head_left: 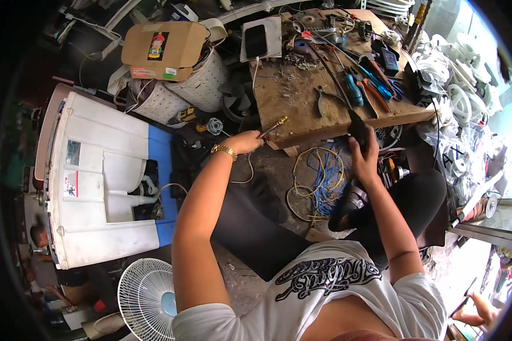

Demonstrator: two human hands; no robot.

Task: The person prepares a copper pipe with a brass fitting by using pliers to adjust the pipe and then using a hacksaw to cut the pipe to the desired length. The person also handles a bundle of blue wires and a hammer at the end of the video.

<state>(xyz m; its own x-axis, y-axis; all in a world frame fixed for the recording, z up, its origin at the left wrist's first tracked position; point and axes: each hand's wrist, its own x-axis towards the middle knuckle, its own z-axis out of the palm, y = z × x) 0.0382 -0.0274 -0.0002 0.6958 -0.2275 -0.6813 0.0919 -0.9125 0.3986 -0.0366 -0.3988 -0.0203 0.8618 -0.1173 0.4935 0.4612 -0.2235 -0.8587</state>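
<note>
My left hand (246,142) is closed on a slim metal rod (272,128) with a brass-coloured tip, held just off the front edge of a worn wooden workbench (294,128). A thin cord hangs below that hand. To the right, my right hand (364,152) grips a black object (358,128) at the bench edge; what it is, I cannot make out. On the bench lie black pliers (328,98), a teal screwdriver (354,90), orange-handled pliers (375,96) and small scattered metal bits.
A white-and-blue appliance housing (94,187) stands left, a white fan (142,295) below it. Cardboard (182,45) tops woven baskets. Yellow and blue wires (318,182) lie on the floor. White parts (463,102) pile up right. Other people's limbs (480,311) show at both lower sides.
</note>
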